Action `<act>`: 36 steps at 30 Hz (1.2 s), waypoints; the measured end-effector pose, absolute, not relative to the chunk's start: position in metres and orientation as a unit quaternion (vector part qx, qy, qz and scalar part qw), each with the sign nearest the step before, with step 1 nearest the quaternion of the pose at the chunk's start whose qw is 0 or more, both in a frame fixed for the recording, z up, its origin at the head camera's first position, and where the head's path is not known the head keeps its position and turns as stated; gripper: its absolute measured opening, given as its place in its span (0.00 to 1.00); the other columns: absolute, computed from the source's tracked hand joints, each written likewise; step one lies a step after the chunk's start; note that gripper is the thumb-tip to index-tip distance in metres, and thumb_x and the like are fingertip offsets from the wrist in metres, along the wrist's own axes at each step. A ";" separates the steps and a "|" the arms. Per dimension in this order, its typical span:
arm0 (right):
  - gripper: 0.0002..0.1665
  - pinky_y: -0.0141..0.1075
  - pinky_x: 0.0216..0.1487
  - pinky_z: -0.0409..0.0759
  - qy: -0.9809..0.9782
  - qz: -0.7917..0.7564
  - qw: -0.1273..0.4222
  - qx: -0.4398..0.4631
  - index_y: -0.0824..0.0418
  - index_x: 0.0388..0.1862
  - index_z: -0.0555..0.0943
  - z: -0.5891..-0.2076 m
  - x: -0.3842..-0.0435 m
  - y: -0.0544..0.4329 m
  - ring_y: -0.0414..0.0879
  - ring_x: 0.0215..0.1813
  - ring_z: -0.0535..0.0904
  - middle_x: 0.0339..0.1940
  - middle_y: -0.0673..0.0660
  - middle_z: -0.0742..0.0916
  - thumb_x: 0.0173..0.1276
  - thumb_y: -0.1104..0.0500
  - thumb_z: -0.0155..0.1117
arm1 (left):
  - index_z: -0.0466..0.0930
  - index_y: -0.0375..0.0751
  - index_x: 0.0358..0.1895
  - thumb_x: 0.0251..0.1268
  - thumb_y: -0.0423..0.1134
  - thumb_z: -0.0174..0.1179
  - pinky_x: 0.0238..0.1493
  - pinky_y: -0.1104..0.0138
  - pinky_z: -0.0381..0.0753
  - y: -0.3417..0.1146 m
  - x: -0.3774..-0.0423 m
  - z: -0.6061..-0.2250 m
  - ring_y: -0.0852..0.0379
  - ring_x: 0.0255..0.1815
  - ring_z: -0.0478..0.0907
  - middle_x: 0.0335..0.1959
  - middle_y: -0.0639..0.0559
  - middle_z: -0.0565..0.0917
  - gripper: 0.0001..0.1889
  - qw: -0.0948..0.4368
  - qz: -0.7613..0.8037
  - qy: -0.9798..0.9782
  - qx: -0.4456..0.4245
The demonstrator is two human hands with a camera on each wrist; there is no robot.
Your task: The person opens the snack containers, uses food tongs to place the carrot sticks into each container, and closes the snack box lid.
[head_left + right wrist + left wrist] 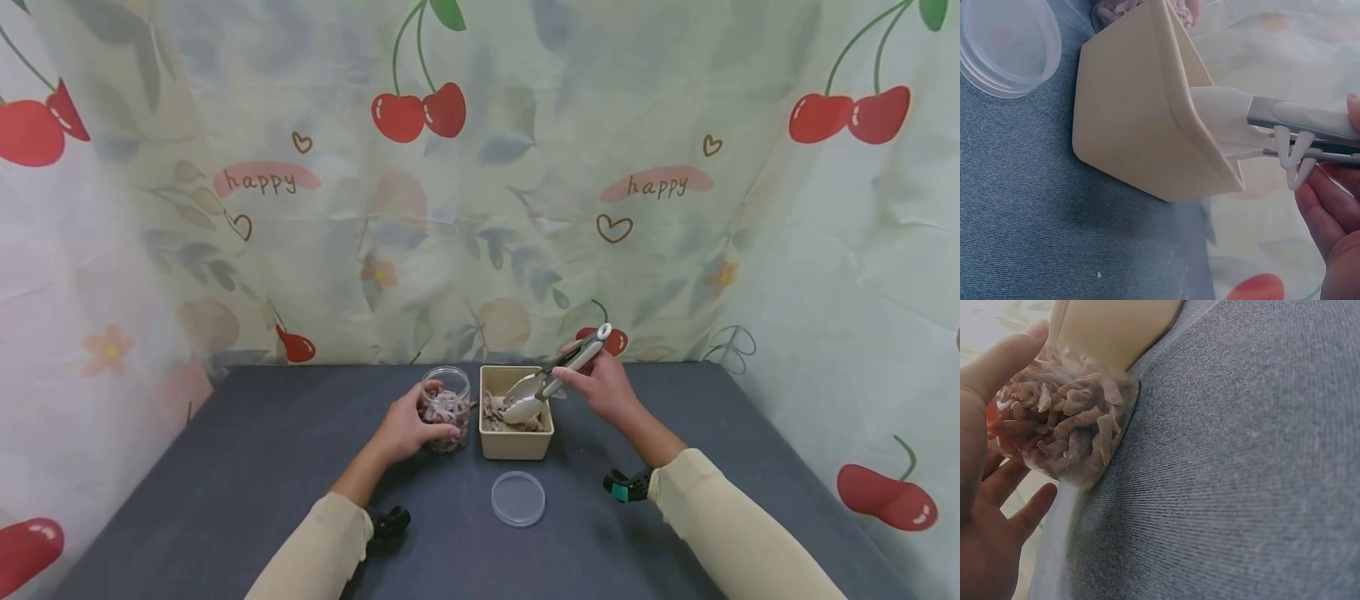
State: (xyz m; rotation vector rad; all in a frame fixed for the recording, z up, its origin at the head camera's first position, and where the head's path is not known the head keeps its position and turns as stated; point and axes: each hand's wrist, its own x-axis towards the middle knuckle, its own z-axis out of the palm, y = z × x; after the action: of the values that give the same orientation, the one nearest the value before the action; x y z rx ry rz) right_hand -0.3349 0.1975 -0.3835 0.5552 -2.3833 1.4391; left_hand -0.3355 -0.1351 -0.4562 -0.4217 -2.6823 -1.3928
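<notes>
My left hand [402, 429] grips a clear round jar [447, 437] from its left side, thumb in front and fingers behind. Pinkish-brown curled strips [1072, 419] fill much of the jar, which has no lid on. To its right stands a square beige box [516, 447] with more such strips at the bottom. My right hand [609, 387] holds grey and white tongs [576, 360] slanting down into the box. Their white scoop ends [522, 410] sit among the strips; in the right wrist view the box wall partly hides these ends.
A clear round lid [518, 500] lies flat on the dark grey table [315, 467] in front of the box. Behind the table's far edge hangs a cherry-print curtain [457, 242], which also closes off both sides. A tiny white crumb [1099, 274] lies near the box.
</notes>
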 end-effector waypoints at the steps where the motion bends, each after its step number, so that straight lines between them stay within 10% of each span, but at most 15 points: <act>1: 0.19 0.33 0.38 0.78 -0.830 0.500 0.152 0.193 0.67 0.50 0.78 -0.382 -0.335 0.198 0.45 0.39 0.82 0.41 0.62 0.85 0.63 0.60 0.71 | 0.69 0.45 0.66 0.44 0.48 0.79 0.58 0.51 0.68 -0.135 -0.336 -0.456 0.48 0.59 0.72 0.63 0.47 0.74 0.43 0.045 -0.455 -0.878 -0.138; 30: 0.21 0.34 0.21 0.66 -0.794 0.553 0.153 0.202 0.68 0.54 0.75 -0.319 -0.332 0.191 0.41 0.18 0.65 0.19 0.51 0.75 0.67 0.59 0.67 | 0.69 0.43 0.67 0.45 0.45 0.79 0.59 0.51 0.67 -0.134 -0.336 -0.455 0.48 0.60 0.71 0.64 0.47 0.74 0.42 0.042 -0.456 -0.878 -0.137; 36: 0.22 0.33 0.32 0.73 -0.799 0.539 0.166 0.211 0.68 0.56 0.76 -0.308 -0.333 0.176 0.41 0.32 0.75 0.37 0.58 0.83 0.67 0.60 0.67 | 0.69 0.41 0.66 0.44 0.46 0.79 0.58 0.52 0.68 -0.134 -0.337 -0.455 0.48 0.58 0.72 0.62 0.46 0.75 0.43 0.047 -0.455 -0.877 -0.144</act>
State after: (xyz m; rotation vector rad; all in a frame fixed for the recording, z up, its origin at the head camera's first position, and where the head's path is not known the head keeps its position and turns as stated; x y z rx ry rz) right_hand -0.3329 0.1760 -0.3080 0.6000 -2.2749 1.5343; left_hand -0.3365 -0.1338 -0.4552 -0.4388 -2.6767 -1.3884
